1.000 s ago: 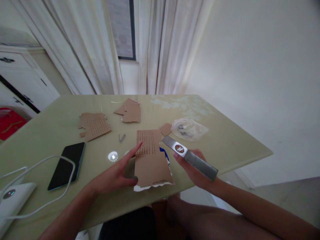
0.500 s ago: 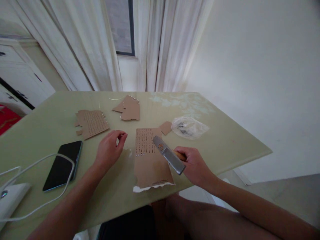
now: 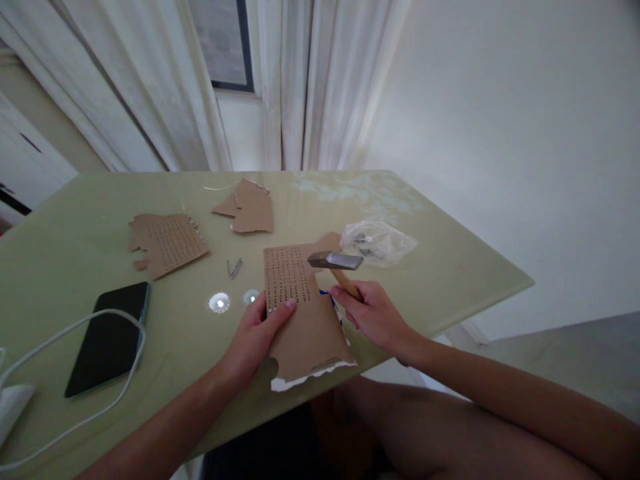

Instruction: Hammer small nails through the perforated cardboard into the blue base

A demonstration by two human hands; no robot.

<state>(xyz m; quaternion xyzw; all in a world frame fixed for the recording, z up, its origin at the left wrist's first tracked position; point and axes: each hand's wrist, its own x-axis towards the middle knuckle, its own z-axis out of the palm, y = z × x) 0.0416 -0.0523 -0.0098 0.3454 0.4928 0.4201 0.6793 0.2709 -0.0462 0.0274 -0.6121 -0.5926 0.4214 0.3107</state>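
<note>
Hammer [image 3: 336, 262] position is what is changing most: half a second ago its metal head was lying low over the punched cardboard sheet [image 3: 300, 308], pointing toward the person, and now it is sitting raised and level above the sheet's far right corner, with the wooden handle sloping down into the right hand [image 3: 373, 315]. The left hand [image 3: 257, 333], which was hovering with pinched fingertips out over the bare table near the loose nails [image 3: 234, 267], is now resting on the sheet's left edge.

That left hand is pressing the cardboard flat, thumb lying across the brown surface just below the rows of holes, the other fingers tucked along or under the edge; the forearm is coming in from the lower left. The right hand is wrapping closed around the hammer handle, knuckles up, wrist bent slightly, forearm stretching in from the lower right.

The sheet itself is lying at the near edge of the green table [image 3: 90, 267], its torn white end hanging a little past the rim. A crumpled plastic bag [image 3: 377, 242] is sitting just beyond the hammer head. Farther left, another punched cardboard piece [image 3: 167, 243] and a plain scrap [image 3: 247, 207] are lying well apart from the hands, and a dark phone [image 3: 107, 337] with a white cable [image 3: 75, 370] looping around it is occupying the left side.
</note>
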